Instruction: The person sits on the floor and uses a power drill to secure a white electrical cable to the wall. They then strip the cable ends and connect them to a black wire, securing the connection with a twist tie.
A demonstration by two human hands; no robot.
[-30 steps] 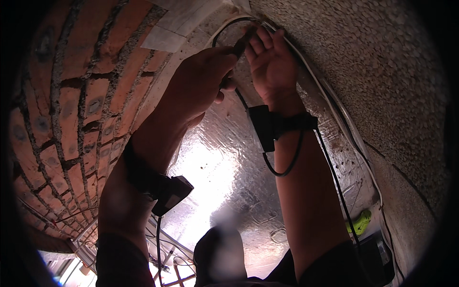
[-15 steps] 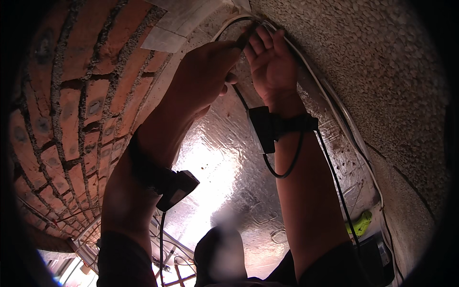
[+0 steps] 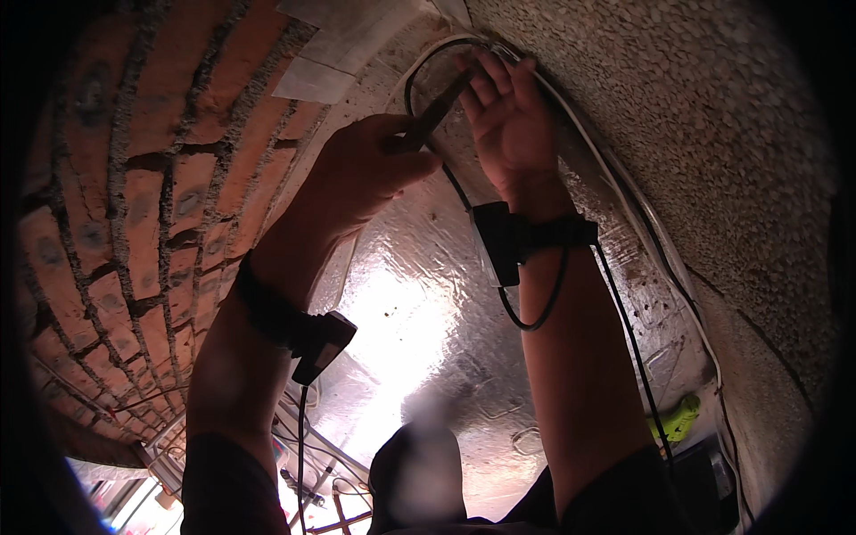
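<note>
My left hand point(image 3: 361, 169) is closed round a slim dark tool point(image 3: 437, 111), perhaps a knife or pliers; its kind is not clear in the shadow. The tool slants up to the right, and its tip reaches the fingers of my right hand point(image 3: 513, 134). That hand is palm toward me, fingers loosely bent and apart, the fingertips beside a bundle of cables at the top. From there a black cable point(image 3: 410, 85) loops to the left and back down behind the tool. A white cable point(image 3: 580, 129) runs down along the pebbled wall.
A brick wall point(image 3: 143, 205) rises on the left, a pebble-textured wall point(image 3: 678, 134) on the right. Between them lies a shiny, foil-like surface point(image 3: 481, 357). Strapped to my wrists are black boxes point(image 3: 495, 241) with cords. A yellow-green object point(image 3: 678, 419) lies lower right.
My left hand has drawn down and left, away from my right hand, so more of the dark tool and the cable loop shows. My right hand has hardly moved.
</note>
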